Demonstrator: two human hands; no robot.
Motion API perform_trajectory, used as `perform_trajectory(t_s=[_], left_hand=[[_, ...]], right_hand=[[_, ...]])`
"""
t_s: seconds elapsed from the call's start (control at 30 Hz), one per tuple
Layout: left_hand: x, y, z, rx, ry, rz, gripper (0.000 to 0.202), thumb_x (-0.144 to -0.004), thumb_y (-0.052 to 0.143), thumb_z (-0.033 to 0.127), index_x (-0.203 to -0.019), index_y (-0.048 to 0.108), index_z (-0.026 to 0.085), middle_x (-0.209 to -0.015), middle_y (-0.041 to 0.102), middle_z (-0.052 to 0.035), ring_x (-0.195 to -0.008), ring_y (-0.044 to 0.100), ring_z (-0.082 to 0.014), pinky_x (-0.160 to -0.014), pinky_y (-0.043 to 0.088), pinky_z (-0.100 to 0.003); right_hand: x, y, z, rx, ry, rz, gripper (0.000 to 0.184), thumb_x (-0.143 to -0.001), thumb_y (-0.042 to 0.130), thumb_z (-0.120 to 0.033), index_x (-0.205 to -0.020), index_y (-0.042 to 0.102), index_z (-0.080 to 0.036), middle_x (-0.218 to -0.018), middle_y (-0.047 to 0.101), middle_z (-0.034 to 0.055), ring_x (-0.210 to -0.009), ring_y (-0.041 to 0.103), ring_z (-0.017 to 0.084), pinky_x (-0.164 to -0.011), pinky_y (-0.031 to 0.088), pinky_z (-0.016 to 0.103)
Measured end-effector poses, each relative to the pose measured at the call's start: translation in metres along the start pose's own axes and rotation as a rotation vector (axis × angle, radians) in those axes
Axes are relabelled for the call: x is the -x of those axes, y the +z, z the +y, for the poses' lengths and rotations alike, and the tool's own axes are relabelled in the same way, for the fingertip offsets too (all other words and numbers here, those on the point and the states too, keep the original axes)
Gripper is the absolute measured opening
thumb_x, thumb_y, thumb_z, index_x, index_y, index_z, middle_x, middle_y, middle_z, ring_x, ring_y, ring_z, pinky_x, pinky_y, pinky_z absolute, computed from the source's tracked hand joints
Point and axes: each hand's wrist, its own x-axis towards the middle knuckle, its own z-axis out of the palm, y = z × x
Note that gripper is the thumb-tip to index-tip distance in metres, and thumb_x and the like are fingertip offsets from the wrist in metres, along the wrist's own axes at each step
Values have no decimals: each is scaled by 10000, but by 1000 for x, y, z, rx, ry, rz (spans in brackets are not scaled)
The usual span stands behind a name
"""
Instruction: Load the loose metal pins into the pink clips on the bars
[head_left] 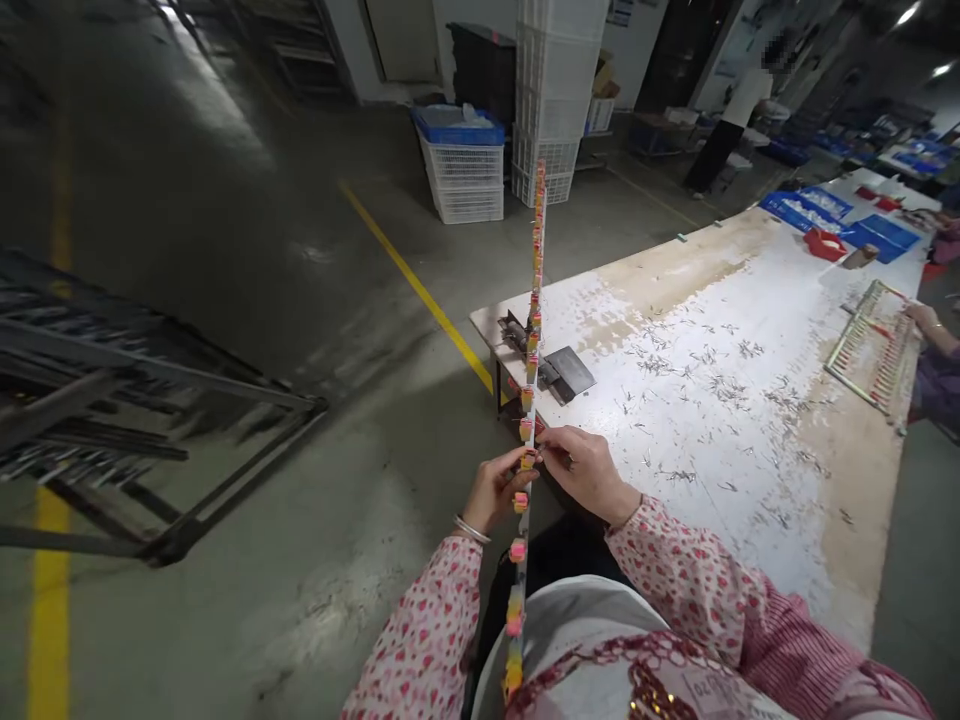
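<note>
A long thin strip (534, 372) runs upright in the view from my lap towards the far end, with several small pink and yellow pieces (517, 551) along it. My left hand (495, 492) is closed around one of these pieces at the strip's middle, thumb and fingers pinching it. From the other side my right hand (589, 470) meets the strip at the same spot, its fingertips pinched together. What sits between those fingertips is too small to make out. The strip's near end passes in front of a pale round container (577, 600) at my lap.
Many thin metal bits (720, 385) lie scattered on the white worktable (637, 440). A metal clamp device (566, 372) sits at its left corner. A metal rack (225, 385) stands left, crates (465, 180) behind. At right, another person's hand (924, 318) touches a filled frame (862, 350).
</note>
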Motion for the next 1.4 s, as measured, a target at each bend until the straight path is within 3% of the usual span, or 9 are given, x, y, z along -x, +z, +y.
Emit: perform_trajectory(t_s=[0.37,0.6,0.7,0.87,0.97,1.07,1.1,1.23,1.4], left_hand=[[0,1,-2,-74,-4,11,414,-820,593,408,-1069,694,93,-765,694,-52,-622,542,-157,-615,417,-261],[1,1,-5,-86,20,36,444,-799,611,430,-1039,703,69,-619,583,-7,-547,449,-128,-558,368,-253],[1,1,-8,-26,-10,23,391,-775,641,419,-984,711,96,-665,618,-19,-597,498,-145,-605,420,-261],[2,0,-6,211,-117,-35,451,-732,683,429,-1060,685,119,-963,704,-104,-888,620,-241,-808,495,-334],[8,-3,2,355,-280,-43,491,-740,692,441,-1122,660,135,-1071,681,-124,-923,626,-239,-777,513,-306],[21,-6,7,470,-401,64,568,-699,733,475,-1173,625,181,-1211,624,-123,-1037,608,-273,-775,528,-286],[27,-6,7,509,-443,110,615,-669,755,489,-1197,607,208,-1250,606,-115,-1089,590,-296,-784,535,-291],[56,-4,8,507,-544,248,588,-649,747,552,-1140,633,250,-1250,620,-85,-1214,519,-333,-894,524,-325],[76,-5,21,387,-627,173,481,-738,675,549,-1114,647,250,-1340,567,-61,-1250,497,-309,-978,478,-330]], right_hand=[[-2,1,-5,138,-35,71,136,-851,519,-160,-897,644,-186,-779,676,19,-622,603,94,-624,460,195],[2,5,-5,228,-64,-8,153,-838,525,-143,-899,655,-195,-749,655,16,-659,600,105,-635,437,198],[1,1,-9,177,-64,-59,161,-867,508,-162,-927,654,-196,-759,647,26,-681,601,112,-647,446,201],[7,-10,-2,-16,-32,-155,241,-907,505,-263,-1113,618,-214,-890,668,51,-769,622,124,-706,486,217],[25,-13,43,-104,173,-134,250,-876,541,-315,-1079,635,-203,-945,683,49,-789,636,123,-699,500,215],[52,-22,121,19,683,-68,211,-844,529,-314,-920,665,-172,-820,695,20,-712,649,121,-627,496,201],[61,-27,149,71,778,-44,231,-848,490,-287,-919,658,-144,-772,690,30,-659,646,130,-582,489,210],[85,-40,241,232,939,-17,249,-829,446,-221,-920,648,-108,-793,688,67,-702,640,156,-620,479,235],[84,-23,296,406,956,-144,193,-797,572,-230,-947,645,-134,-957,664,94,-862,595,161,-753,432,222]])
